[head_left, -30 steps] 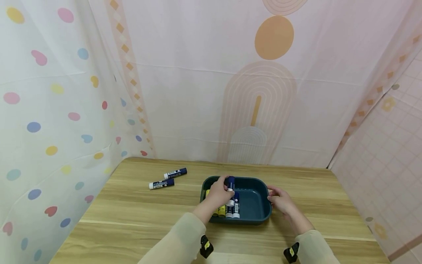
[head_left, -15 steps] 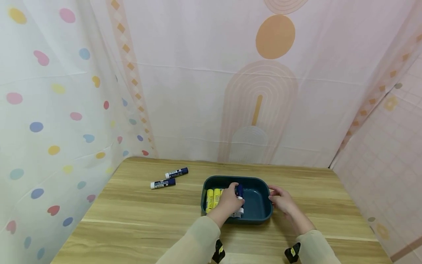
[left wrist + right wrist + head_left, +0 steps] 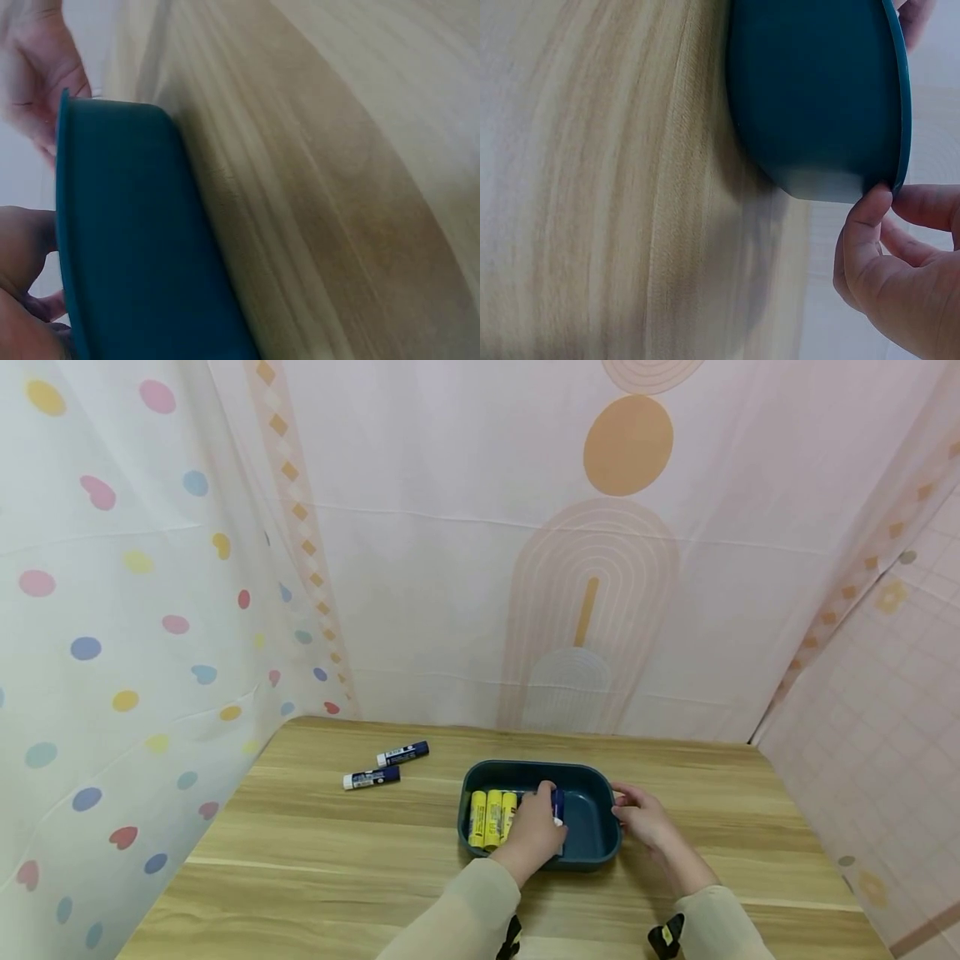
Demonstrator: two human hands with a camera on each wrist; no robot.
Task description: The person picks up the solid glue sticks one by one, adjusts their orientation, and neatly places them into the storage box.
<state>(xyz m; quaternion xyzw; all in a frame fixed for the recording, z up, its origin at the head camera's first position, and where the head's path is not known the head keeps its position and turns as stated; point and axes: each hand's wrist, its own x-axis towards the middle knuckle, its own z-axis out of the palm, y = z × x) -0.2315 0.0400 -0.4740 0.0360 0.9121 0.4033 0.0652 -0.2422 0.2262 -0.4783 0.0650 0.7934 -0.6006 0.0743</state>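
Note:
A dark teal plastic tray (image 3: 592,864) stands on the wooden table, with three yellow glue sticks (image 3: 492,818) lying side by side in its left part. My left hand (image 3: 531,828) reaches inside it and holds a navy-blue glue stick (image 3: 558,804), mostly hidden under the fingers. More blue sticks beneath this hand are largely covered. At the tray's right end, my right hand (image 3: 643,817) pinches the rim between thumb and fingers, as the right wrist view shows of the tray wall (image 3: 817,97). From the left wrist view, the tray's outer side (image 3: 135,232) hides the contents.
Two navy-and-white glue sticks, a nearer one (image 3: 371,777) and a farther one (image 3: 402,753), lie on the table (image 3: 337,860) left of the tray. Patterned curtains (image 3: 442,610) hang behind the table and at both sides.
My left hand has moved right and lower into the tray with the blue glue stick, uncovering the yellow sticks. The right hand keeps its pinch on the rim.

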